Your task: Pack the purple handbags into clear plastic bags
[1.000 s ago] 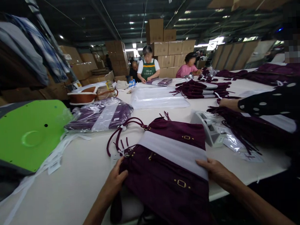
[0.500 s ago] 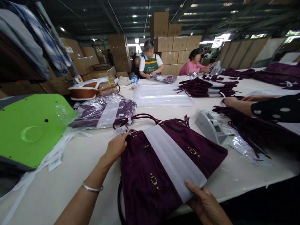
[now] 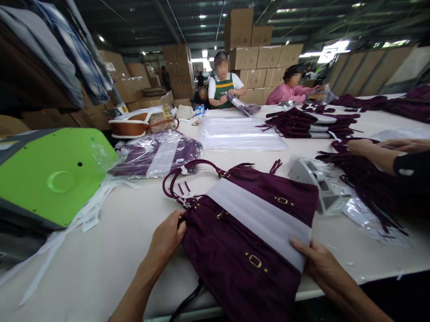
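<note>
A dark purple handbag [image 3: 225, 243] with gold buckles lies on the table before me, its lower part reaching past the front edge. Across its middle runs a white wrapping strip [image 3: 256, 221]. My left hand [image 3: 170, 232] pinches the bag's upper left edge, just below the handles [image 3: 190, 167] and a small white tag. At the lower right, my right hand [image 3: 317, 258] grips the bag's edge through the strip, thumb on top and the other fingers hidden underneath.
Left stand a green machine [image 3: 55, 172] and a plastic-wrapped purple bag [image 3: 157, 154]. Clear plastic sheets [image 3: 238, 134] and stacked purple bags [image 3: 309, 121] lie farther back. A grey tape dispenser [image 3: 314, 183] stands right, near a co-worker's hands [image 3: 367, 147]. Two people work across the table.
The handbag has turned and shifted rightward, with both my hands still on it. My left hand sits slightly lower on its edge. The co-worker opposite has tilted up a wrapped purple bag.
</note>
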### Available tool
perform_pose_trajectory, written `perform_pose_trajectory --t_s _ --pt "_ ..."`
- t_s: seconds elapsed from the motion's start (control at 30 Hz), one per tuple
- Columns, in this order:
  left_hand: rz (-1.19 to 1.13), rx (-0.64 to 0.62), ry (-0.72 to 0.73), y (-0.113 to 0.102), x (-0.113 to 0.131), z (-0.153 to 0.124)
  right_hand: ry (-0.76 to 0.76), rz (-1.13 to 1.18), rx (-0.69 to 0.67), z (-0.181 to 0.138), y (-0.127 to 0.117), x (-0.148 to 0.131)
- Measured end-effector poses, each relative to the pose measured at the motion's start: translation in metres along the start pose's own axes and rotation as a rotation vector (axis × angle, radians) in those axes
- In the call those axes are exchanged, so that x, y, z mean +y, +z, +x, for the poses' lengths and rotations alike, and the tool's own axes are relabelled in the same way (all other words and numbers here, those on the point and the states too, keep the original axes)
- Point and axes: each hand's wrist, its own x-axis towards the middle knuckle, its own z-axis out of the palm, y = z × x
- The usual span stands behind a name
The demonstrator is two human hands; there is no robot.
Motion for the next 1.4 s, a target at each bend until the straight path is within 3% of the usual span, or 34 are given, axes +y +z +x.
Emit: perform_pose_trajectory --t_s 0.1,0.2,0.27,0.33,0.43,0.53,0.6,0.67,0.77,0.83,0.97,1.1,1.17,1.27,1.33,1.4 --pt "-0.034 -0.043 -0.068 0.01 0.018 -0.031 -0.017 -0.067 -0.008 0.031 -0.01 -0.024" --pt "-0.134 -0.127 -0.046 0.017 0.032 -0.062 0.008 -0.117 -0.023 0.053 -0.021 -0.043" --pt "-0.201 -0.172 -0.017 0.016 0.03 -0.077 0.04 -0.118 -0.037 0.06 -0.027 -0.049" --pt "-0.194 -0.123 -0.022 0.013 0.021 -0.084 0.055 -0.11 -0.051 0.063 -0.03 -0.05" --pt "-0.05 0.174 -0.048 0.007 0.003 -0.081 0.049 -0.106 -0.048 0.063 -0.031 -0.047" --pt "0.151 0.394 0.186 0.006 -0.009 -0.063 0.047 -0.115 -0.035 0.062 -0.03 -0.045" --pt "0.254 0.362 0.393 0.009 -0.012 -0.047 0.045 -0.124 -0.031 0.062 -0.029 -0.045" --pt "0.303 0.273 0.511 0.011 -0.013 -0.032 0.037 -0.134 -0.029 0.061 -0.029 -0.045" --pt "0.308 0.166 0.542 0.01 -0.017 -0.019 0.017 -0.149 -0.012 0.06 -0.029 -0.045" --pt "0.309 0.16 0.528 0.002 -0.018 -0.017 0.011 -0.15 -0.006 0.061 -0.03 -0.043" --pt "0.327 0.349 0.549 -0.021 -0.005 -0.023 -0.006 -0.167 0.011 0.064 -0.031 -0.041" --pt "0.274 0.578 0.651 -0.023 0.041 -0.03 -0.005 -0.165 0.019 0.06 -0.028 -0.043" --pt "0.271 0.551 0.851 -0.01 0.07 -0.038 -0.006 -0.169 0.029 0.057 -0.025 -0.045" --pt "0.253 0.31 1.135 0.011 0.102 -0.06 -0.013 -0.189 0.036 0.052 -0.021 -0.048" --pt "0.146 0.192 1.175 0.018 0.108 -0.08 -0.021 -0.192 0.032 0.052 -0.021 -0.048" --pt "0.022 0.189 1.156 0.016 0.1 -0.099 -0.036 -0.19 0.03 0.053 -0.023 -0.046"
